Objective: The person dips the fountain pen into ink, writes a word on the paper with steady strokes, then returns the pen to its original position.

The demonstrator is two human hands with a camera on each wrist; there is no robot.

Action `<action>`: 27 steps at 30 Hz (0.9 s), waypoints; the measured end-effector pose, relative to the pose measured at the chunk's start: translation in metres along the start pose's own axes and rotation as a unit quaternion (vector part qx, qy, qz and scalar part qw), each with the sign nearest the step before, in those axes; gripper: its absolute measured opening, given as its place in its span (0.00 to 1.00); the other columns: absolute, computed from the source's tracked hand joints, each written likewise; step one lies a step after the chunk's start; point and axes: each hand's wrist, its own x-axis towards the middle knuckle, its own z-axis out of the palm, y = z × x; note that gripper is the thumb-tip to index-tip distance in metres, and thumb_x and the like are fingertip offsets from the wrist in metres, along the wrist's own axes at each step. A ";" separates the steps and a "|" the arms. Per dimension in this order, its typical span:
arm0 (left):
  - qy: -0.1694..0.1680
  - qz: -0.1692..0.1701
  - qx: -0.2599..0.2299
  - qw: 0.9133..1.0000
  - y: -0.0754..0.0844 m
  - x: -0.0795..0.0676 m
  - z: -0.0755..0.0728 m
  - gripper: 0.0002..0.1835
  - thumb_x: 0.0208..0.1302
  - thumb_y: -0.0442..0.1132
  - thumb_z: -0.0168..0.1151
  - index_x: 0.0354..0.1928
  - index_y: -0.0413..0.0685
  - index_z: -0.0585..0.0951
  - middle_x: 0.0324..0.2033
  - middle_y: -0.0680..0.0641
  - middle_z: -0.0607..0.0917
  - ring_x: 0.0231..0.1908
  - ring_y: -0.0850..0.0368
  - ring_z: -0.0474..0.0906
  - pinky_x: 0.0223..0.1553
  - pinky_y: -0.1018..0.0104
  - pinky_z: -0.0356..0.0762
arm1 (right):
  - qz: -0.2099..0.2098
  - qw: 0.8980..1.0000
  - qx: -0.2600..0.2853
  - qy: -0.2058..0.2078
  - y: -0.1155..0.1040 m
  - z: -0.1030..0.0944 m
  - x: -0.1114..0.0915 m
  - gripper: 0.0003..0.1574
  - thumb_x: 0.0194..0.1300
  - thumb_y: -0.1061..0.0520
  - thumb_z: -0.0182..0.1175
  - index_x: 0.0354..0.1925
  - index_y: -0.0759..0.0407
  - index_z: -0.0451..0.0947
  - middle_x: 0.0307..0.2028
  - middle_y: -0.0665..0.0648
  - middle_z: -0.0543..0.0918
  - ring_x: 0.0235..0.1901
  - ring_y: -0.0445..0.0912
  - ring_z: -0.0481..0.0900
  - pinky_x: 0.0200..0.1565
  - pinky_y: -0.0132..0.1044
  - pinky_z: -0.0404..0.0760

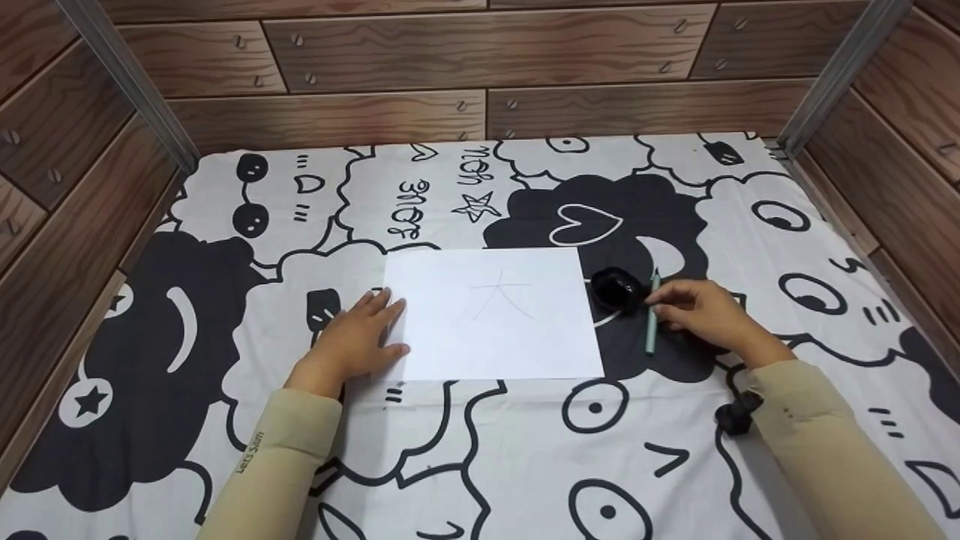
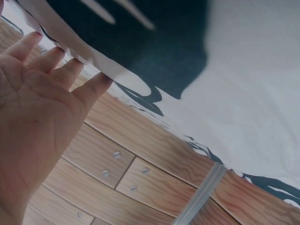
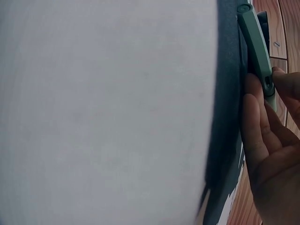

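Observation:
A white sheet of paper (image 1: pixel 442 330) lies on the patterned cloth, with a few thin strokes like the character 大 (image 1: pixel 501 289) drawn on it. My left hand (image 1: pixel 352 337) rests at the sheet's left edge, fingers spread and fingertips on the paper. To the right of the sheet, my right hand (image 1: pixel 697 309) pinches a slim green pen (image 1: pixel 651 330) between thumb and fingers. The pen's dark tip points away from me. In the right wrist view the green pen (image 3: pixel 255 42) shows up close beside the thumb. Just left of it sits a glossy black round object (image 1: pixel 616 291).
A black-and-white cartoon cloth (image 1: pixel 525 450) covers the table. Wood-print panels (image 1: pixel 480 52) wall in the back and sides, with grey metal posts (image 1: pixel 135 82) at the corners. A small black device (image 1: pixel 739 412) sits at the right wrist.

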 end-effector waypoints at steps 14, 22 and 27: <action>-0.003 -0.005 0.008 1.000 0.001 0.001 -0.002 0.38 0.63 0.53 0.60 0.71 0.47 0.63 0.71 0.41 0.57 0.70 0.41 0.47 0.64 0.37 0.50 | 0.006 1.000 0.007 0.004 -0.001 -0.002 -0.002 0.18 0.65 0.64 0.60 0.51 0.74 0.76 0.42 0.70 0.82 0.35 0.38 0.83 0.34 0.34 0.83; 0.025 0.001 0.011 1.000 0.001 0.003 -0.002 0.37 0.59 0.52 0.65 0.68 0.45 0.68 0.68 0.38 0.63 0.67 0.40 0.56 0.62 0.42 0.59 | 0.009 1.000 -0.010 0.016 -0.002 -0.007 -0.004 0.17 0.65 0.64 0.60 0.51 0.72 0.77 0.44 0.71 0.81 0.35 0.40 0.84 0.34 0.35 0.83; 0.019 -0.001 0.002 1.000 0.001 0.004 -0.008 0.36 0.61 0.52 0.64 0.68 0.45 0.68 0.68 0.37 0.62 0.66 0.38 0.58 0.62 0.42 0.60 | 0.010 0.998 -0.037 0.050 -0.009 -0.012 -0.008 0.18 0.65 0.59 0.61 0.50 0.69 0.79 0.42 0.69 0.83 0.34 0.39 0.83 0.32 0.32 0.82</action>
